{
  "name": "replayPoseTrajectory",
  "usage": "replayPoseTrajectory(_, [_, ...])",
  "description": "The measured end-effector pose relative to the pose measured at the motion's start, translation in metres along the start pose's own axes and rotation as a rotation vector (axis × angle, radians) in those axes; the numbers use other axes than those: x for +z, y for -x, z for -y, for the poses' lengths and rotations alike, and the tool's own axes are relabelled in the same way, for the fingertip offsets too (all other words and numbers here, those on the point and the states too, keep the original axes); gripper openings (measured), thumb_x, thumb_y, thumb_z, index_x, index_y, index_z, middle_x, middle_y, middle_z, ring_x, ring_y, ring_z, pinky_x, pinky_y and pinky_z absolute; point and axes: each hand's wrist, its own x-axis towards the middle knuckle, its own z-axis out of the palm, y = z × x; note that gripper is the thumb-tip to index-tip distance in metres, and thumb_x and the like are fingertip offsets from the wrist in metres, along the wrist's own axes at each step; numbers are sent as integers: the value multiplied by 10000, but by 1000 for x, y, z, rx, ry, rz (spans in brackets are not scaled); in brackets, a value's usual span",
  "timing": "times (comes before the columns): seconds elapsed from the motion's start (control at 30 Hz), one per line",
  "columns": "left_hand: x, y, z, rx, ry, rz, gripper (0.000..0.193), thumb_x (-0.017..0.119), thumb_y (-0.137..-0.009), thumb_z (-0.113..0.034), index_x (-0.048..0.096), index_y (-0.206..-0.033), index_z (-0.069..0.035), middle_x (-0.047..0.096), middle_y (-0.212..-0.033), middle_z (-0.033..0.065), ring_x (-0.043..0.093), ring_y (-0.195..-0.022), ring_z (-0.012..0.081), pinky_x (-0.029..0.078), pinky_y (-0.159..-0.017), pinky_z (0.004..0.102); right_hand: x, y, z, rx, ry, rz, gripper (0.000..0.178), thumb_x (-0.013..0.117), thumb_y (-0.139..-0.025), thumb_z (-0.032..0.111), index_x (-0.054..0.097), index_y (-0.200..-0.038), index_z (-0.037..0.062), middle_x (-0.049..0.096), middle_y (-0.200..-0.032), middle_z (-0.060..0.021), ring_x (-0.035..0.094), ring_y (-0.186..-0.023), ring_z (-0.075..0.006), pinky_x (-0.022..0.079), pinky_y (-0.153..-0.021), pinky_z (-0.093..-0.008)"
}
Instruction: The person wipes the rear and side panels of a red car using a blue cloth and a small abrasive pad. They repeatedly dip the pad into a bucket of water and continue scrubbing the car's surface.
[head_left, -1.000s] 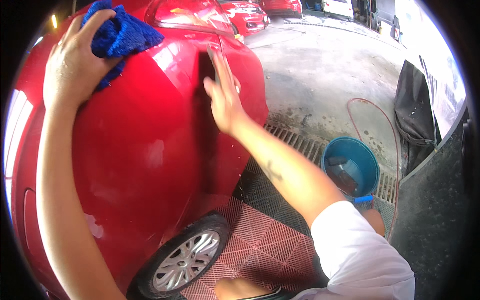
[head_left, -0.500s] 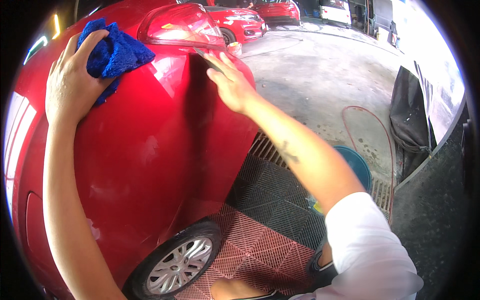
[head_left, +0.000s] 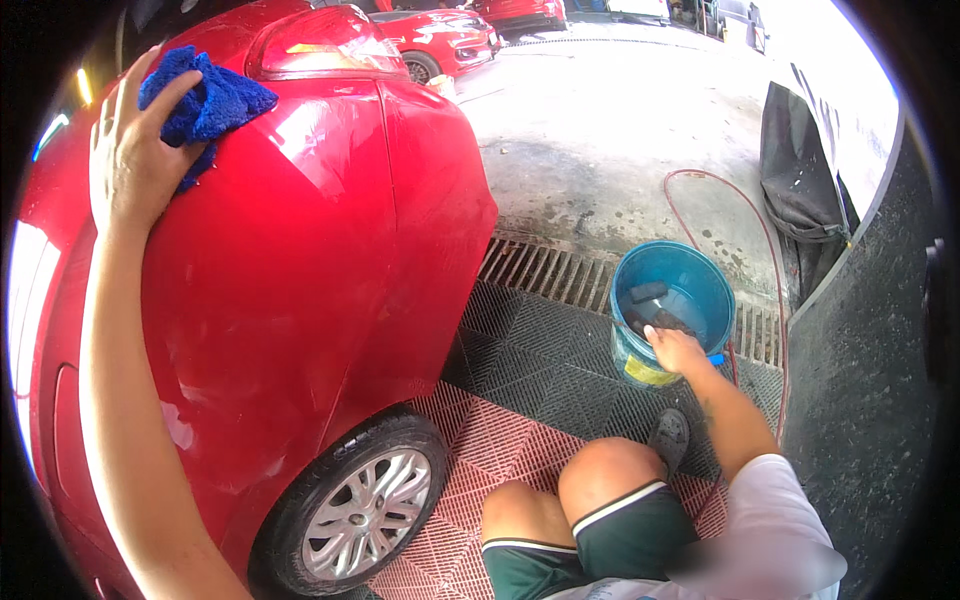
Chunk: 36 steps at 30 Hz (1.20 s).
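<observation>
My left hand presses a bunched blue microfibre cloth against the red car, beside its tail light. The fingers are wrapped around the cloth. Low on the right, my right hand is at the near rim of a blue bucket. Its fingers are bent together toward the inside, and whatever they hold is too small and hidden to name. Water stands in the bucket, with dark block-shaped pieces in it.
The car's rear wheel is close to my knees. Black and red grid tiles cover the floor, bordered by a drain grate. A red hose curves past the bucket. Dark sheeting hangs at right; other red cars stand behind.
My right hand has left the car's panel edge, where it held a thin dark strip, and moved down and right to the bucket. The left hand stays on the cloth. The view has tilted down.
</observation>
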Motion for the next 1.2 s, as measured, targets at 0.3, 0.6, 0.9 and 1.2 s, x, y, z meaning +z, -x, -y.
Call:
replayPoseTrajectory(0.3, [-46, 26, 26, 73, 5, 156, 627, 642, -750, 85, 776, -1307, -171, 626, -1500, 130, 543, -1443, 351, 437, -1212, 483, 5, 14, 5, -54, 146, -301, 622, 302, -1158, 520, 780, -1168, 121, 783, -1073, -257, 748, -1037, -476, 555, -971, -605])
replayPoseTrajectory(0.6, [-50, 46, 42, -53, -24, 79, 555, 682, -786, 13, 732, -1293, -208, 654, -1441, 96, 568, -1400, 345, 478, -1138, 483, 9, 4, 5, -6, 172, -205, 653, 272, -1156, 540, 772, -1261, 133, 771, -1165, -274, 726, -1134, -480, 538, -1037, -599])
replayPoseTrajectory(0.9, [-44, 50, 46, -35, -85, 31, 547, 778, -793, -52, 721, -1305, -236, 651, -1460, 76, 587, -1383, 330, 492, -1136, 482, 5, 11, 16, -11, 189, -310, 649, 287, -1159, 508, 790, -1184, 99, 775, -1117, -273, 734, -1081, -483, 549, -1007, -598])
replayPoseTrajectory(1.2, [-44, 48, 44, 11, -97, -2, 480, 822, -827, -222, 738, -1300, -222, 662, -1394, 91, 596, -1348, 353, 495, -1119, 497, 11, -7, 1, 62, 170, -215, 717, 273, -1154, 538, 797, -1203, 50, 737, -1262, -292, 691, -1215, -487, 516, -1089, -582])
